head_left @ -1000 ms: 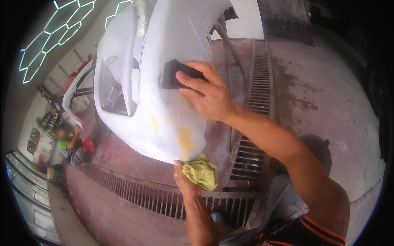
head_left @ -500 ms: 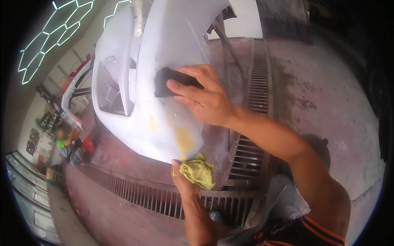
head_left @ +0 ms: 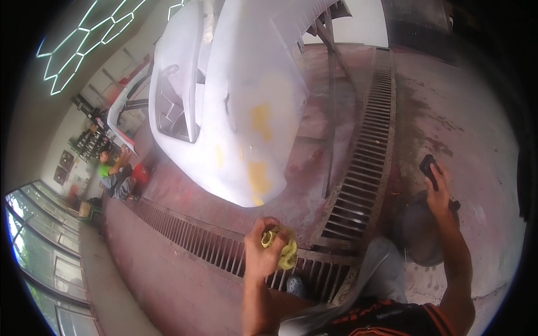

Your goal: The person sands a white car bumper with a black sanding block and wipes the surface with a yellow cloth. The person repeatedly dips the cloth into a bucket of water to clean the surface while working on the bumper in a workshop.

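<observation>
A large white car bumper [head_left: 221, 112] with yellowish patches [head_left: 260, 178] and a grey, smoothed area is propped up in front of me. My left hand [head_left: 261, 252] is closed around a crumpled yellow-green cloth [head_left: 289, 255], just below the bumper's near end and apart from it. Off to the right, my right hand [head_left: 441, 186] grips a black sanding block [head_left: 428, 167]. The block is clear of the bumper. Below that hand a dark round bucket [head_left: 417, 238] stands on the floor; my forearm crosses its right side.
Metal drain gratings [head_left: 358, 185] cross the reddish floor, beside and below the bumper. Dark stand legs [head_left: 330, 129] hold it up. At far left a person in green [head_left: 112, 173] crouches near a red bucket [head_left: 141, 175] and another bumper [head_left: 115, 115]. Windows [head_left: 50, 246] line the left side.
My right hand has left the bumper's surface with the block and swung right, above the dark bucket. My left hand has come off the bumper's lower edge, still gripping the cloth.
</observation>
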The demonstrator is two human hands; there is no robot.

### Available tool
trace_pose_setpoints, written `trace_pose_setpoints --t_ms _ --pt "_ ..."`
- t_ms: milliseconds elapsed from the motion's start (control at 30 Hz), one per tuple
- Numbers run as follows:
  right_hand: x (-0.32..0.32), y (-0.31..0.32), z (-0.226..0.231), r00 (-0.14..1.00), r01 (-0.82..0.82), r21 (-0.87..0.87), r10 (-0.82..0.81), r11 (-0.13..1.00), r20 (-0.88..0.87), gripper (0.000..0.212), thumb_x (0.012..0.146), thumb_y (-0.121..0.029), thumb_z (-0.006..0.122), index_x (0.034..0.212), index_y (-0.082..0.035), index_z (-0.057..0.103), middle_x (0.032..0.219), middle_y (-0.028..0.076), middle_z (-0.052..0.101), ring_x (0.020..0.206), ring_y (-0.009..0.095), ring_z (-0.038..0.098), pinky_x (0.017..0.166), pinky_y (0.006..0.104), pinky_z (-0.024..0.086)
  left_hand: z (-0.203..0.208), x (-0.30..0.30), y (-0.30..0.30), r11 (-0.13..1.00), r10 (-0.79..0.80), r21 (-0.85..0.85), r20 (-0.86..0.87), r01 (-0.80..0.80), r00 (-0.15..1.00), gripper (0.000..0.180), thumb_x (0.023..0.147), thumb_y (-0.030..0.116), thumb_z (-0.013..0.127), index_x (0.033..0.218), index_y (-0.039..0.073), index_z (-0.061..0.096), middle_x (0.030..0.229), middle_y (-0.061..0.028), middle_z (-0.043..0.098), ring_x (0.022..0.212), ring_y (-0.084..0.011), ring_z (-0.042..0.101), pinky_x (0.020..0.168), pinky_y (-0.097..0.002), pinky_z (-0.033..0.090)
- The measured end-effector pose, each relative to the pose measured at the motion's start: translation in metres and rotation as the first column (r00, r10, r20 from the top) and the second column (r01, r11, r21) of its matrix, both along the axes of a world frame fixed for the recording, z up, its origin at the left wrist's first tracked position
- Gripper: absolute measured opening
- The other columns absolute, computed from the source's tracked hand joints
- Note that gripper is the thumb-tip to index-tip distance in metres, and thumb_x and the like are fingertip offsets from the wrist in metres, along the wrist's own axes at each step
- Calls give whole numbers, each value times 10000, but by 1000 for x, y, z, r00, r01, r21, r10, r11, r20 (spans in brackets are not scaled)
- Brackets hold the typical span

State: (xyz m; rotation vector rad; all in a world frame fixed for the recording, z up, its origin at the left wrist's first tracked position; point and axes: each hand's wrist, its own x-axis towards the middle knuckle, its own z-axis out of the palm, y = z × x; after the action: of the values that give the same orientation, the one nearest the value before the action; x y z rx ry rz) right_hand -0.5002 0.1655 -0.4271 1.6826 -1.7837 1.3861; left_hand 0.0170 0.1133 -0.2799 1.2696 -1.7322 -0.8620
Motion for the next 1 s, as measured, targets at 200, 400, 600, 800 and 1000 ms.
trace_pose_setpoints --t_ms 200,400,600,800,1000 --pt "-23 187 -119 931 337 343 -365 877 18 448 987 -51 663 1431 -64 615 1404 239 557 1270 451 556 1062 519 470 142 -36 -13 922 332 -385 716 -49 615 1013 824 159 727 1685 248 201 784 -176 713 704 -389 711 655 -498 561" --pt "0 218 -156 953 239 473 -300 848 55 505 981 -44 654 1477 -93 578 1367 230 570 1236 463 553 1030 533 464 201 -38 -53 862 436 -495 832 105 344 1024 852 241 745 1682 338 153 832 -173 736 749 -387 725 690 -496 576" --pt "0 212 -155 920 324 448 -387 834 55 471 993 -81 643 1462 -102 598 1356 213 585 1234 452 560 1039 524 462 171 -52 -49 894 441 -447 870 -25 222 1074 843 241 716 1693 332 65 849 -196 751 765 -394 743 742 -497 602" --pt "3 214 -151 927 316 453 -372 834 37 442 1010 -109 630 1452 -95 606 1367 217 584 1227 453 568 1027 523 471 142 -57 -29 918 393 -365 894 -158 214 1029 919 353 715 1693 327 38 941 -165 758 786 -362 750 689 -486 599" --pt "3 214 -153 923 330 446 -384 832 35 429 1016 -134 630 1443 -97 614 1376 208 585 1233 451 568 1025 525 471 145 -56 -33 900 434 -408 867 -152 244 1008 910 348 711 1690 339 71 942 -159 762 830 -379 748 737 -493 597"
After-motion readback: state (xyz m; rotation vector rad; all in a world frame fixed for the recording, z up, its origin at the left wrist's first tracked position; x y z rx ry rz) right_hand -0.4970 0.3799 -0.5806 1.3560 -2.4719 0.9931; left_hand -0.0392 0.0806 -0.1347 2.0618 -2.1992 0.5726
